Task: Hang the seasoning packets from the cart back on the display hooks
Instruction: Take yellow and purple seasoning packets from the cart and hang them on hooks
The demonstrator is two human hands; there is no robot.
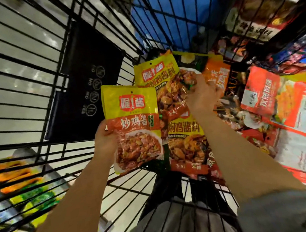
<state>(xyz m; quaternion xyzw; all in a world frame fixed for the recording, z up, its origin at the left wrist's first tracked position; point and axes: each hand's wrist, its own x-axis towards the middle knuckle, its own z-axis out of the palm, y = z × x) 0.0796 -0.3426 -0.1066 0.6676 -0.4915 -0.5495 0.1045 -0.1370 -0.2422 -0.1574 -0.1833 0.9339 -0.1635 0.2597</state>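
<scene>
From the head camera, looking down into a black wire cart (34,74), both bare forearms reach forward over the basket. The left hand (104,138) holds a yellow and red seasoning packet (133,125) by its lower left edge, the thumb lying on the front and the fingers hidden behind it; this grip is pinching the packet, which stands upright above the cart floor with its small hang hole at the top. The right hand (201,93) is curled over a second packet (161,81) of much the same yellow design, gripping it near its right side, so this grip is closed round that packet. The second packet sits just behind and to the right of the first, partly overlapped by it. A third packet (186,146) lies below the right wrist, against the cart's wire bottom. More orange and red packets (263,91) are heaped along the right side of the cart, some blurred. A dark panel with round white symbols (92,87) stands at the left wall of the basket. Through the wires at lower left, green and orange goods (25,184) show, too blurred to name
</scene>
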